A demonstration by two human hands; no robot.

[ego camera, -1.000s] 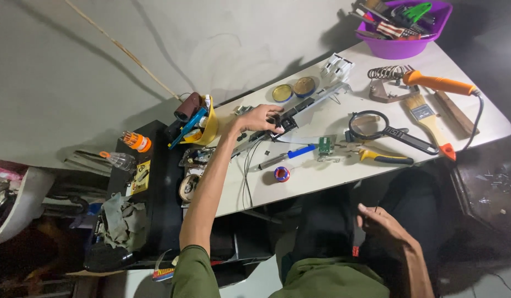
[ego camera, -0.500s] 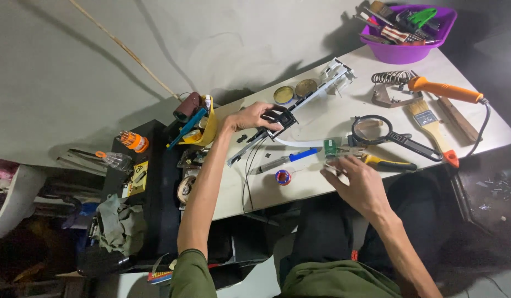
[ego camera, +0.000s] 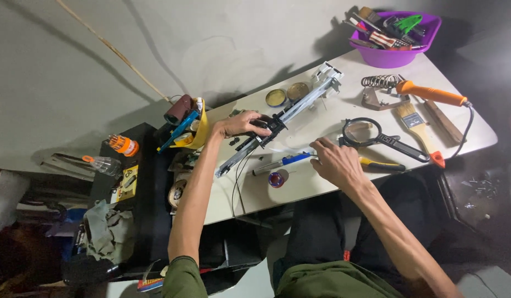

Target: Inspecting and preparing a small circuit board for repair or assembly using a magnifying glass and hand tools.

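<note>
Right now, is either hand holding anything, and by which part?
Left hand grips the long metal rail assembly at its black middle block. Right hand rests by the screwdriver; grip unclear.

wall (ego camera: pixel 101 72): plain grey-green, stained, thin cord (ego camera: pixel 117 52) slanting across it | table (ego camera: pixel 465 129): white top, set against the wall | cabinet (ego camera: pixel 150 209): low, black, left of the table | floor (ego camera: pixel 482 193): dark, bits of debris at right | light: dim, hard shadows on the wall
</note>
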